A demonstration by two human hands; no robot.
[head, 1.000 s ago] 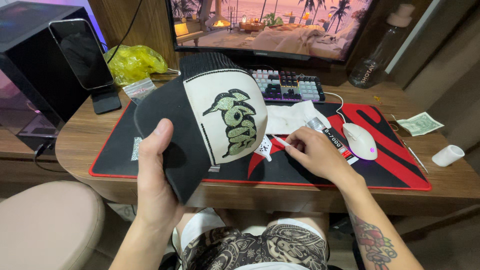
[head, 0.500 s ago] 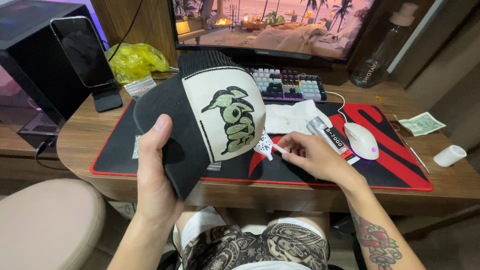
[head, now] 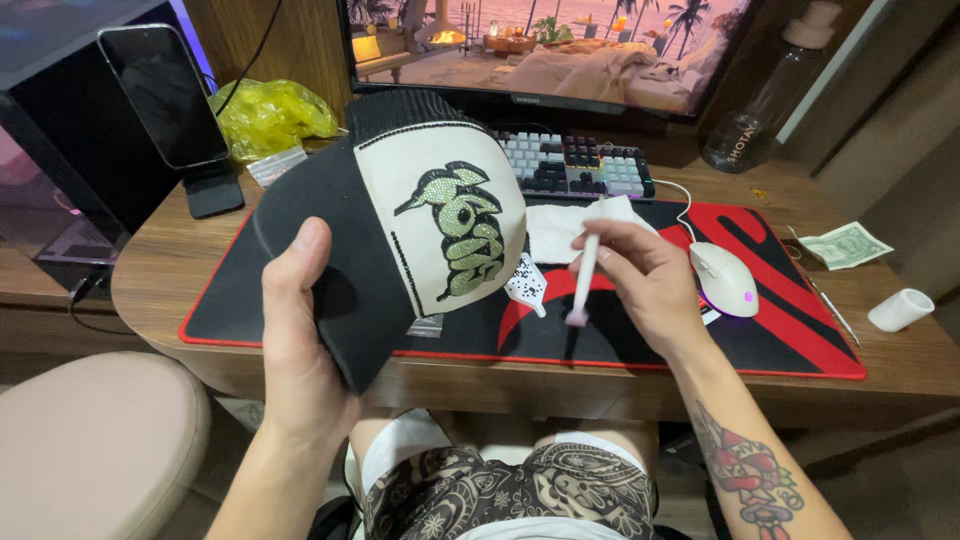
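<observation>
Lifted off the worktop (head: pixel 160 300) since the earlier frames, the right hand (head: pixel 640 285) now holds a thin white applicator pen (head: pixel 585 270) almost upright, tip down, where before it lay low and pointed at the cap. From the head view, the left hand (head: pixel 300 350) grips the black-and-cream cap (head: pixel 420 230) by its brim, thumb on top and fingers clamped beneath, tilting the front panel with its green rhinestone design toward the camera, probably so the stones face the pen. Right fingers are pinched together around the pen shaft. Below the cap, on the red-and-black mat (head: pixel 800 330), lies a small clear bag (head: pixel 527 285) of what look like dark stones. Far left sits a crumpled yellow bag (head: pixel 270 115); its contents cannot be told.
</observation>
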